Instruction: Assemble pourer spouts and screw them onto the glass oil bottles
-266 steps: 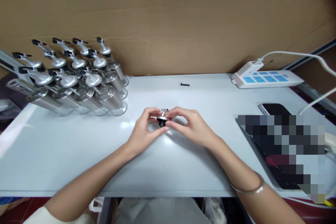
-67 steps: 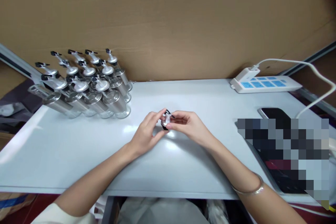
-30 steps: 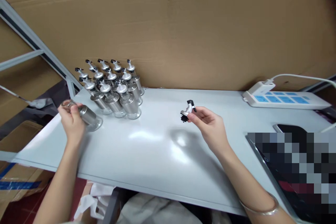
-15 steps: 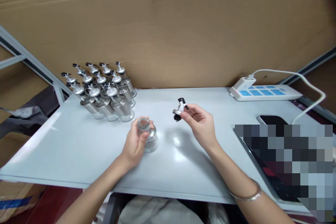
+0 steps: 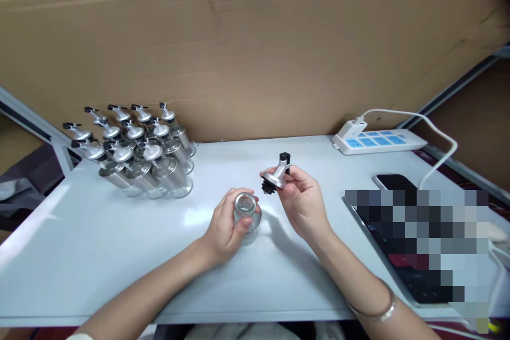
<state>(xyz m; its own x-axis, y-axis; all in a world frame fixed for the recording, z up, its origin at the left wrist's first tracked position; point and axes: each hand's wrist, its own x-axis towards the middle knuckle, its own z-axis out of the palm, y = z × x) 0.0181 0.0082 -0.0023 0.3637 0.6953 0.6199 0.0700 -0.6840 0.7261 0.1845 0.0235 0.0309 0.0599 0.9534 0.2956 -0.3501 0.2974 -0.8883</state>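
Observation:
My left hand (image 5: pixel 227 226) is wrapped round the neck of a clear glass bottle (image 5: pixel 252 223), whose uncapped mouth faces up toward me. Between the thumb and fingers of my right hand (image 5: pixel 305 199) is a silver pour spout (image 5: pixel 275 178) with a black ribbed stopper at its lower end and a black flip cap on top. The spout is tilted, its stopper pointing down and left. It is held above and to the right of the bottle's mouth, apart from it.
Several metal-sleeved glass bottles (image 5: pixel 167 172) with pour spouts stand grouped at the back left. A white power strip (image 5: pixel 378 141) with a plugged-in charger lies at the back right. A phone (image 5: pixel 394 183) and a dark flat device (image 5: pixel 392 255), partly blurred out, lie at the right. Cardboard (image 5: pixel 255 64) backs the table.
My left hand has brought the bottle to the right, closer to the spout. My right hand has turned the spout to a stronger tilt. The view has shifted slightly.

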